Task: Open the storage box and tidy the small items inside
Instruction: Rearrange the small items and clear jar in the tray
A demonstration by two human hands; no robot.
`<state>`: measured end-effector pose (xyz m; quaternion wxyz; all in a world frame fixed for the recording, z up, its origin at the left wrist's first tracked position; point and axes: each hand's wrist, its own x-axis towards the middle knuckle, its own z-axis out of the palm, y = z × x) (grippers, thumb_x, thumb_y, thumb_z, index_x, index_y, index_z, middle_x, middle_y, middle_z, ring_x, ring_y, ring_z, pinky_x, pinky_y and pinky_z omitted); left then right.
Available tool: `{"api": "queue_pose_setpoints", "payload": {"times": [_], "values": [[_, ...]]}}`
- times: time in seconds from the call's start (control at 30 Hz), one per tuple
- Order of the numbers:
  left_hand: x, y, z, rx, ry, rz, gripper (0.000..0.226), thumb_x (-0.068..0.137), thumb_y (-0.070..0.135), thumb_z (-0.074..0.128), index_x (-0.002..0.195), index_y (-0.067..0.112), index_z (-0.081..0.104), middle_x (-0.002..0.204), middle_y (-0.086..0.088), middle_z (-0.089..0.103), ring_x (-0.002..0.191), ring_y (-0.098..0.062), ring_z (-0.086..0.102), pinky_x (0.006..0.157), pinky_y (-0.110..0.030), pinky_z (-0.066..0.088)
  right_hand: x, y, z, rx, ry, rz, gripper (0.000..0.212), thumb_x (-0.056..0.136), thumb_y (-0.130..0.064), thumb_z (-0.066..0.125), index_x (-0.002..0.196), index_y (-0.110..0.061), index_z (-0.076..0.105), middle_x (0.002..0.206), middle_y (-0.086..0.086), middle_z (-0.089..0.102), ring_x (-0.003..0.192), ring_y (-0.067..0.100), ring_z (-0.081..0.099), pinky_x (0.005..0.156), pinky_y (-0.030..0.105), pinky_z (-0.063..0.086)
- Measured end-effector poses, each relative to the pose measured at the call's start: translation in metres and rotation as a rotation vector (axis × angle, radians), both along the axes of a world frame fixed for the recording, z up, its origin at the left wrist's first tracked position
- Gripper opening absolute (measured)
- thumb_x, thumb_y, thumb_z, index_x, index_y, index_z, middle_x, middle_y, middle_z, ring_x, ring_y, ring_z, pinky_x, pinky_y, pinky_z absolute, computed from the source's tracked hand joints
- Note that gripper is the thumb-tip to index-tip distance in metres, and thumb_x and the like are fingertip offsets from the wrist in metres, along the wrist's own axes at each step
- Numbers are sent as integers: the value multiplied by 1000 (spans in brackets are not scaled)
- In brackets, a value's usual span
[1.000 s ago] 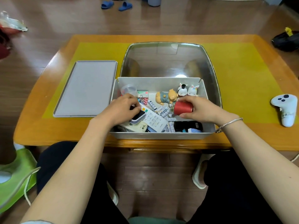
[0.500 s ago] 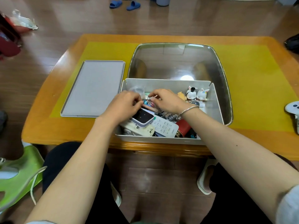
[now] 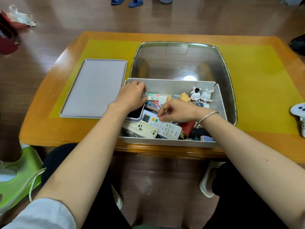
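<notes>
Box opened, sorting under way, contents still jumbled.

The storage box (image 3: pixel 171 141) sits at the near edge of the counter (image 3: pixel 257 90), its lid (image 3: pixel 94 87) already off and lying flat just to its left, so the opening step looks done. Inside, a white remote (image 3: pixel 162 127), a second pale remote (image 3: pixel 142 130), a red cylinder (image 3: pixel 187 129), clips (image 3: pixel 152 103) and small figurines (image 3: pixel 200 95) at the far wall still overlap in no clear order; most of the tidying seems left. The left hand (image 3: pixel 132 96) reaches into the far-left corner, fingers curled over something I cannot make out. The right hand (image 3: pixel 176 111) hovers above the white remote, fingertips pinched together on something too small to name. Behind the box stands a metal tray (image 3: pixel 181 63), with nothing moved into it.
</notes>
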<state>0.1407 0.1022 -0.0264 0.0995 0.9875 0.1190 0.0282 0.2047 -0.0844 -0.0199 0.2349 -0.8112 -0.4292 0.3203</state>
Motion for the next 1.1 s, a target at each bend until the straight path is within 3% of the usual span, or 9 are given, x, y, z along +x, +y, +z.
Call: {"api": "queue_pose_setpoints", "payload": {"times": [0.1,0.17,0.27,0.4,0.53,0.63,0.8,0.9,1.1], "values": [[5,-6,0,16,37,35,33,88,35,63,109,13,48,124,-14,52,112,-36,47,94,-44,39,-1,0,-4,56,-59,-77,12,88,-25,63,90,-17,71,84,-8,71,74,-1,62,70,17,50],[8,-9,0,-30,60,53,35,87,34,64,108,13,46,127,-16,47,114,-38,45,96,-46,41,3,6,-6,102,-202,-171,14,91,-23,58,95,-16,71,93,-2,71,83,11,63,77,22,47],[8,-12,-2,-135,28,95,32,88,30,64,106,11,45,126,-17,41,116,-38,39,94,-44,41,12,20,-6,131,-386,-241,19,92,-15,54,105,-16,67,108,1,68,92,15,59,81,21,42],[-3,-14,-4,-175,-151,56,32,87,25,63,107,9,44,123,-15,45,112,-34,38,90,-39,39,25,40,-11,26,-614,-204,29,90,-9,48,115,-15,61,116,9,64,112,29,53,93,37,44],[-17,-11,-2,-217,-421,74,44,84,16,64,125,10,46,128,-12,44,113,-31,38,91,-35,38,24,55,-23,-142,-787,-70,29,86,-7,49,113,-13,56,112,8,62,112,29,49,88,36,34],[-22,-11,-1,-210,-501,146,55,83,19,65,134,13,45,129,-12,42,115,-29,37,94,-34,37,21,61,-32,-183,-776,-58,27,87,-10,51,114,-12,54,117,9,56,115,27,47,90,37,30],[-26,-12,-4,-244,-486,198,53,81,23,69,129,12,50,128,-14,40,116,-28,36,94,-33,41,25,67,-33,-211,-781,-60,20,88,-19,53,105,-11,61,113,11,57,114,28,47,91,37,29],[-31,-10,-6,-295,-535,237,51,80,21,70,127,13,49,128,-13,41,117,-25,37,94,-22,34,28,67,-33,-207,-737,-55,20,85,-22,58,103,-14,59,105,8,63,109,28,53,88,36,30],[-37,-2,-2,-310,-528,193,53,84,19,68,131,14,45,132,-8,46,120,-24,40,91,-9,20,31,56,-19,124,-447,-181,26,81,-17,67,104,-20,56,91,-5,59,97,21,55,85,32,31]]}}
